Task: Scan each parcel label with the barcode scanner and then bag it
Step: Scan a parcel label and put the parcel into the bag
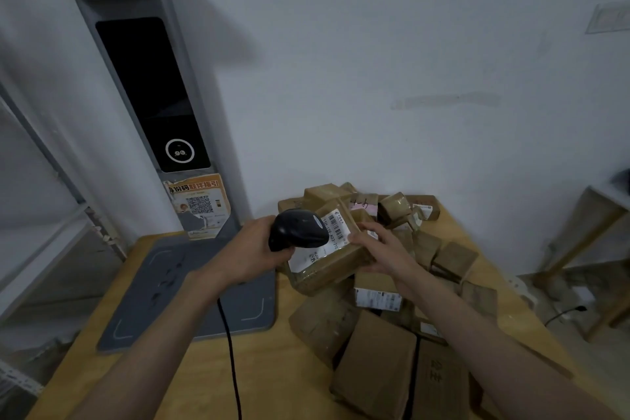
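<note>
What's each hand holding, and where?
Left hand grips the scanner by its handle. Right hand holds the parcel by its right end, label up.

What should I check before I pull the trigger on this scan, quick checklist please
1. Left hand has a firm grip on the barcode scanner: ok.
2. Right hand holds the parcel off the pile: ok.
3. Label faces up, barcode visible: ok.
4. Scanner head close over the label: ok.
5. Scanner cable free of the parcels: ok.
6. Bag ready nearby: cannot tell, none in view.
</note>
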A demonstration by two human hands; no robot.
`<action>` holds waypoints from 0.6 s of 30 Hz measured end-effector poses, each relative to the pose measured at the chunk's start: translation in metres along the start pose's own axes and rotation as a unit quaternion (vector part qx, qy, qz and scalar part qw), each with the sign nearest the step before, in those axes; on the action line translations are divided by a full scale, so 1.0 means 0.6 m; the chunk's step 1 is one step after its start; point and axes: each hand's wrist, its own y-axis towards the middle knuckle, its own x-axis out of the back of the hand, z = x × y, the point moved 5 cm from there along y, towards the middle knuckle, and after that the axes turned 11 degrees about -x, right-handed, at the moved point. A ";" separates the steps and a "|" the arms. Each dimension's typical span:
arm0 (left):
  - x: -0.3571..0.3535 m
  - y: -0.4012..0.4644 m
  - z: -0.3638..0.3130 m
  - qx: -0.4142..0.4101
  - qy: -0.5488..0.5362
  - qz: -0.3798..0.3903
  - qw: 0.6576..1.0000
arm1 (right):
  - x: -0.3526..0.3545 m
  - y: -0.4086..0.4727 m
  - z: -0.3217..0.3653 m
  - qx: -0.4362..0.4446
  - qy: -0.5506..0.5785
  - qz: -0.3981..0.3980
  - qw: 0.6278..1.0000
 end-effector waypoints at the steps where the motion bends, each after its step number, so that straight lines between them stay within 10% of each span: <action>1: -0.003 0.000 -0.004 0.000 -0.005 0.002 1.000 | 0.003 -0.006 -0.003 -0.001 0.006 -0.004 1.000; 18: -0.335 0.003 -0.244 -0.118 -0.148 0.221 0.957 | 0.241 -0.344 -0.249 -0.093 0.129 -0.326 0.932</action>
